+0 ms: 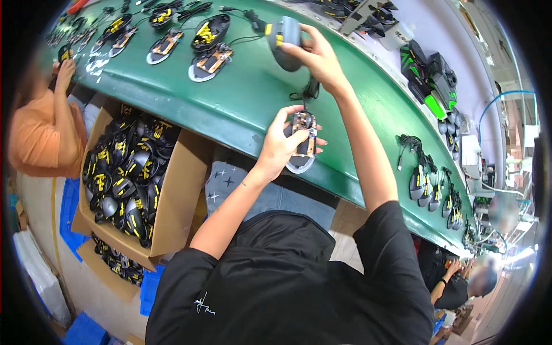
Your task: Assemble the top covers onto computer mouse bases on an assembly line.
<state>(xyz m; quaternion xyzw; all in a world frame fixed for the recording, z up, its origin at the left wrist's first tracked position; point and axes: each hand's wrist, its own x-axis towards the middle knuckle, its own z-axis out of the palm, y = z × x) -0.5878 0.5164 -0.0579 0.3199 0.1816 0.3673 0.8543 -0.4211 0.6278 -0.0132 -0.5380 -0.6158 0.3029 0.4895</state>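
Observation:
In my left hand (275,148) is a computer mouse base (303,122) with a bare circuit board on it, held over the front edge of the green bench. My thumb lies across the board and the fingers wrap behind. Higher up, my right hand (323,62) grips a grey and black mouse top shell (286,39) with yellow parts, apart from the base. A bundled black cable (311,91) hangs between the two hands. Left of the shell, another mouse base (210,63) with its board lies beside an upturned shell (211,33) with yellow insides.
More opened mice (165,47) line the far left bench (253,103). Closed mice with cables (424,184) lie at right. A cardboard box (183,190) full of black-and-yellow shells stands left of me. One person in orange (49,135) sits at left; another (451,290) works at lower right.

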